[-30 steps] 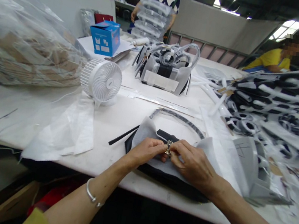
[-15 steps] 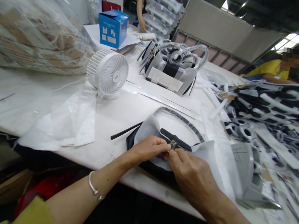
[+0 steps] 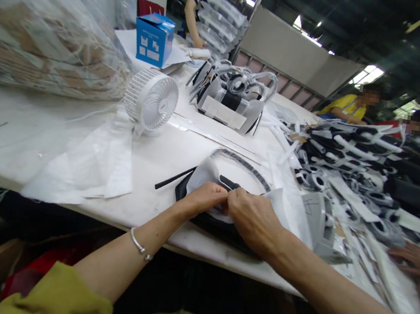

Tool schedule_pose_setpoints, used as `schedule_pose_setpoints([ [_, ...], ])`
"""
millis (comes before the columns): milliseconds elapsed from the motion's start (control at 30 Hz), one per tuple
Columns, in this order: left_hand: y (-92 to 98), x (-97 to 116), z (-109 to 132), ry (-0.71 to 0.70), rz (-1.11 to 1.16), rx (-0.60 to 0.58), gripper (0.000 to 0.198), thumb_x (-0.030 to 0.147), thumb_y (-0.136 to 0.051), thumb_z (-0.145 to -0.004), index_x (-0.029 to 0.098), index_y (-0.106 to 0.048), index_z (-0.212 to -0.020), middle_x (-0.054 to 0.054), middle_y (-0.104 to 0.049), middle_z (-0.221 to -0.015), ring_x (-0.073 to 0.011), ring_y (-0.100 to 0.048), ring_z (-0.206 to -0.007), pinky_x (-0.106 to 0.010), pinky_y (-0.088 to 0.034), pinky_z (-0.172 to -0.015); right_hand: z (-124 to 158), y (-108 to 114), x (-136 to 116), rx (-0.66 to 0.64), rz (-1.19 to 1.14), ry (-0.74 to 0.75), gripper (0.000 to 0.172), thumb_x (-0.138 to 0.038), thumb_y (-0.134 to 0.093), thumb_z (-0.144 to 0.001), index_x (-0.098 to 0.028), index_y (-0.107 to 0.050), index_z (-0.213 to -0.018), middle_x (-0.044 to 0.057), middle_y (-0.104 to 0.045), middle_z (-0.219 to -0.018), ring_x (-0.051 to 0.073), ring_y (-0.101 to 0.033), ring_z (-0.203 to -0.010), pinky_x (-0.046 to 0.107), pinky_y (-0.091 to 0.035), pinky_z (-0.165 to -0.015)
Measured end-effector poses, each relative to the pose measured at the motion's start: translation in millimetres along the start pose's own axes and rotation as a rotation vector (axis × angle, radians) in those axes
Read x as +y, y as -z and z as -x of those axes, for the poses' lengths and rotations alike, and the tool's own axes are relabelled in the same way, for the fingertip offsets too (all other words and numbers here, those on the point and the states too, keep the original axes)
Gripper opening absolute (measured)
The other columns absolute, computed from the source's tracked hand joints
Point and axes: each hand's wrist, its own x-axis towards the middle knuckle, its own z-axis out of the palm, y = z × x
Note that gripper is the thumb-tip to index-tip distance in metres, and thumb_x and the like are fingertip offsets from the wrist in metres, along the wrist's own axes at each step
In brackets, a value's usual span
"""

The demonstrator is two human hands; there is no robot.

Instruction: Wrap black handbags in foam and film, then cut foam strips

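A black bag lies flat at the near edge of the white table, covered by a sheet of white wrapping paper. Its curved handle arches over the far side, and a black strap crosses the paper. My left hand and my right hand meet over the bag, fingers pinched together on the strap's small metal buckle, which the fingers now hide.
A small white fan stands left of the bag beside a big clear sack of brown goods. A wrapped grey bag and blue box sit farther back. Piled straps fill the right. Another person's hand rests far right.
The view has swung right and down. My fingers have closed over the metal buckle, which was visible before and is now covered. Another person's hand has come into view at the right.
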Motion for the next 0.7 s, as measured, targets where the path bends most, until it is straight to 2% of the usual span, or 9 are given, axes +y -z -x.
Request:
schedule_pose_setpoints([
  [67,-0.9,1.6,0.7,-0.006,0.029,-0.027,0.028,0.035,-0.055,-0.079,0.014,-0.065,-0.062,-0.001,-0.064,-0.061,-0.0143,-0.057,-0.065,-0.026,-0.044,-0.07,0.5,-6.4,14.9,0.011,-0.144,-0.025,0.014,-0.012,-0.051,-0.089,-0.014,-0.065,-0.089,0.011,-0.07,-0.083,0.022,-0.067,-0.073,0.027,-0.043,-0.06],
  [167,-1.9,1.3,0.1,-0.004,0.064,-0.038,0.028,0.038,-0.058,-0.077,0.014,-0.068,-0.066,-0.003,-0.068,-0.064,-0.0152,-0.061,-0.067,-0.027,-0.047,-0.074,2.1,-19.4,30.9,0.107,-0.398,-0.068,0.011,-0.013,-0.054,-0.084,-0.017,-0.064,-0.082,0.004,-0.068,-0.075,0.017,-0.064,-0.07,0.025,-0.04,-0.064],
  [333,-2.7,0.2,-0.7,0.01,0.075,-0.042,0.032,0.043,-0.059,-0.076,0.013,-0.068,-0.069,-0.003,-0.067,-0.065,-0.015,-0.061,-0.068,-0.027,-0.048,-0.076,6.5,-34.9,35.4,0.213,-0.65,-0.11,0.012,-0.017,-0.052,-0.079,-0.019,-0.062,-0.074,-0.001,-0.063,-0.064,0.014,-0.055,-0.059,0.025,-0.037,-0.059],
  [500,-1.6,-0.5,1.2,0.001,0.038,-0.059,0.028,0.041,-0.059,-0.077,0.014,-0.066,-0.073,-0.002,-0.068,-0.072,-0.0152,-0.061,-0.074,-0.027,-0.045,-0.079,5.3,-40.2,37.8,0.157,-0.886,-0.153,0.012,-0.022,-0.051,-0.08,-0.02,-0.062,-0.075,-0.001,-0.065,-0.063,0.015,-0.055,-0.058,0.026,-0.039,-0.058],
  [600,-0.9,-1.4,3.1,-0.03,-0.016,-0.048,0.02,0.035,-0.065,-0.072,0.016,-0.064,-0.076,0.002,-0.063,-0.073,-0.0134,-0.055,-0.072,-0.025,-0.041,-0.072,1.3,-46.3,40.4,0.085,-1.098,-0.176,0.012,-0.027,-0.053,-0.081,-0.019,-0.06,-0.076,-0.001,-0.065,-0.065,0.015,-0.059,-0.061,0.027,-0.043,-0.061],
  [700,-1.7,0.0,5.1,-0.04,-0.053,-0.024,0.018,0.033,-0.066,-0.07,0.016,-0.062,-0.077,0.004,-0.057,-0.071,-0.0119,-0.049,-0.068,-0.024,-0.035,-0.064,-2.2,-53.2,41.3,0.028,-1.251,-0.177,0.015,-0.032,-0.056,-0.081,-0.017,-0.06,-0.078,-0.001,-0.064,-0.067,0.014,-0.058,-0.061,0.027,-0.043,-0.061],
])
